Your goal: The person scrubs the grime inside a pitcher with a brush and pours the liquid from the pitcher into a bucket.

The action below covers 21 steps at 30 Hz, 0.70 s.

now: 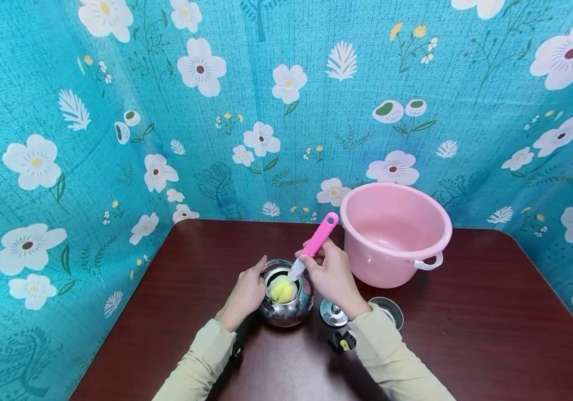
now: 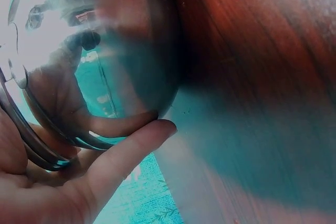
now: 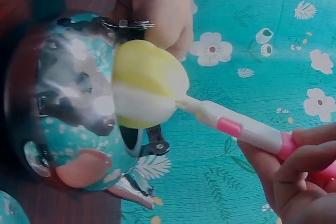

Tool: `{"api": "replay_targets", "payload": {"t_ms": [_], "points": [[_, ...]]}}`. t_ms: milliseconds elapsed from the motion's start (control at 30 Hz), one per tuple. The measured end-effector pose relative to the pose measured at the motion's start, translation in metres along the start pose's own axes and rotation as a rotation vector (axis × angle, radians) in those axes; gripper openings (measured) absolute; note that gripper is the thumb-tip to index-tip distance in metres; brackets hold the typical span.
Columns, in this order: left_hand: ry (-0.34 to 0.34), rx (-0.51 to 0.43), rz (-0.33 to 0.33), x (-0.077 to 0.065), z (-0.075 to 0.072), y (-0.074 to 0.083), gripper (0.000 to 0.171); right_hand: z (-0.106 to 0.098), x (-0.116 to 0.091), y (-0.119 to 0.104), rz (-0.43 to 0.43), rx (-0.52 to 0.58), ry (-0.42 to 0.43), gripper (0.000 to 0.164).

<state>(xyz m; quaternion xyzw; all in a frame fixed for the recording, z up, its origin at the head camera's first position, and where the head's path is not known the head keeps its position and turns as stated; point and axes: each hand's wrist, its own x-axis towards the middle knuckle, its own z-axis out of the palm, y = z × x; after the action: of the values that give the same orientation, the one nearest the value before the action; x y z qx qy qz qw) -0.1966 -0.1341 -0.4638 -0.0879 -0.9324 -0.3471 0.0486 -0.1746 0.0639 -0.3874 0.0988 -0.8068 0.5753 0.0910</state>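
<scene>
The right hand [image 1: 334, 274] pinches the brush [image 1: 296, 269] in its grip, the shaft slanting down and leftward from there to a sponge head [image 1: 282, 291] partly in the mouth of the kettle [image 1: 286, 315], which the nearer left hand [image 1: 246, 291] holds.

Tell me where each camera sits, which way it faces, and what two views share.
Head: on the head, facing forward and down at the round, shiny metal kettle on the dark brown table; the left hand, right hand and pale sleeves show.
Left wrist: on that wrist, facing the kettle's curved side; part of the left hand shows.
Right wrist: on that wrist, facing the kettle and the pink-handled, yellow-and-white sponge brush; both hands show in part.
Shared by head and right wrist: brush, kettle, both hands.
</scene>
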Motion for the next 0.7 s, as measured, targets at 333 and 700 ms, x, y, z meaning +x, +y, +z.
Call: {"api": "replay_targets", "payload": {"t_ms": [333,700], "points": [[0.002,0.018,0.014,0.0002,0.0001,-0.0026,0.054,0.0057,-0.0062,0.0036,0.056,0.012,0.098,0.022],[0.000,0.023,-0.009,0.0015,0.0012,-0.0020,0.054,0.0087,-0.0029,0.0026,0.024,0.059,0.106,0.028]]}}
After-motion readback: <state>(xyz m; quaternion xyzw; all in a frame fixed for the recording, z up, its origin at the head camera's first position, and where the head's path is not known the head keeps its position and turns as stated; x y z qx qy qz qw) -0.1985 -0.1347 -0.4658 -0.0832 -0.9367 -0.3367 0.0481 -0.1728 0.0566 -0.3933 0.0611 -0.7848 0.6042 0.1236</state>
